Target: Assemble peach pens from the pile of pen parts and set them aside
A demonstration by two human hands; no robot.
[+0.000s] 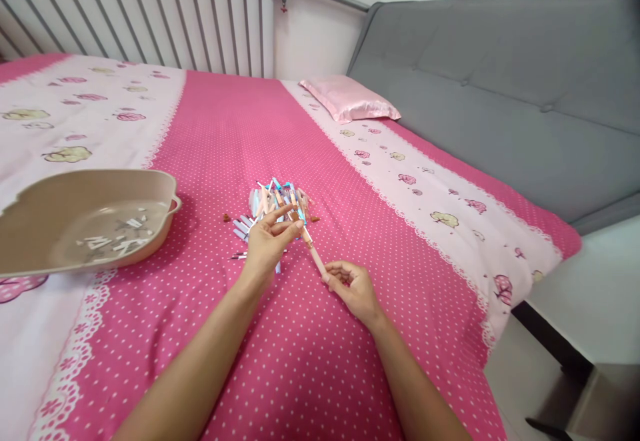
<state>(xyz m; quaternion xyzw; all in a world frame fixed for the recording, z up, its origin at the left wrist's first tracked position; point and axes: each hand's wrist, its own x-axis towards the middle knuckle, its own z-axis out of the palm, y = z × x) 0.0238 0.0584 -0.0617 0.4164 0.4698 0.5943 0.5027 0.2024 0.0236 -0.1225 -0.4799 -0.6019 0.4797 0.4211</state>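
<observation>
A pile of several pens [278, 202] in pale pink, blue and white lies on the pink dotted bedsheet [235, 127]. My left hand [267, 244] hovers just in front of the pile, fingers pinched on the upper end of a pale pink pen [314, 252]. My right hand [353, 287] rests on the sheet and pinches the lower end of the same pen. The pen slants between both hands. A few loose pens lie under my left hand.
A beige plastic basin [30, 231] sits on the bed at the left, with several small white pieces inside. A pink satin pillow [350, 97] lies near the grey padded headboard [500, 74]. The bed edge drops to the floor at the right.
</observation>
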